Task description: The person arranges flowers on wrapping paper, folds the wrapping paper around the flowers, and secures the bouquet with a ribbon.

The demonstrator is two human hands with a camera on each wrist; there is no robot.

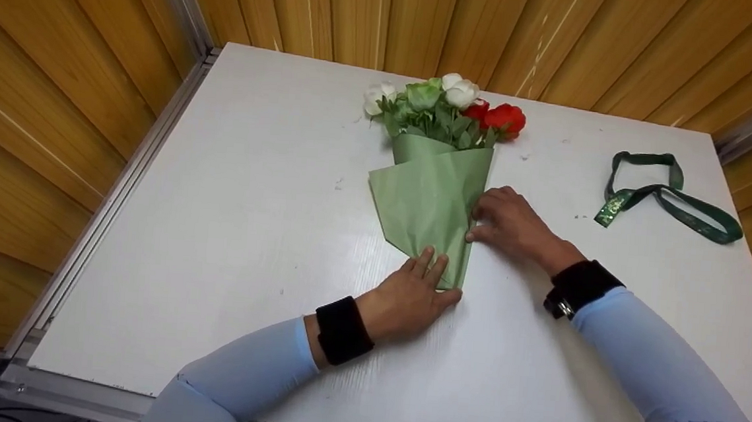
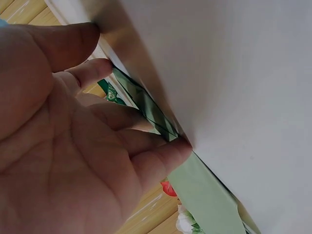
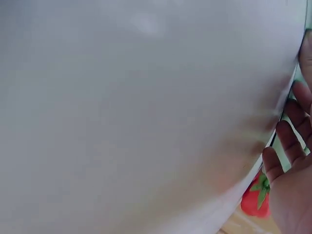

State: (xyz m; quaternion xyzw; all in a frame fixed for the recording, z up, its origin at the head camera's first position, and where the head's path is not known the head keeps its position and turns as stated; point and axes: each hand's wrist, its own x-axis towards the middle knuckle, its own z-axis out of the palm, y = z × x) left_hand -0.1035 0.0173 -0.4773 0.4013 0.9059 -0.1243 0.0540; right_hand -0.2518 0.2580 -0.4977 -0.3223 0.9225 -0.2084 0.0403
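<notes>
A bouquet of white, pale green and red flowers [image 1: 460, 94] lies at the back middle of the table, wrapped in light green paper [image 1: 420, 194]. My left hand [image 1: 413, 299] rests on the narrow lower end of the wrap, its fingers spread over the paper. In the left wrist view those fingers [image 2: 163, 158] touch the paper's edge close to the tabletop. Along the wrap's right side, my right hand [image 1: 514, 224] touches the edge with fingertips and thumb. The right wrist view shows its fingers [image 3: 288, 141] lightly bent against the edge, with a red flower [image 3: 256, 197] beyond.
A dark green ribbon [image 1: 697, 213] lies in loose loops on the right of the white table [image 1: 251, 196]. Wood-plank walls [image 1: 422, 22] stand behind and at both sides. A metal rail [image 1: 104, 212] runs along the left edge.
</notes>
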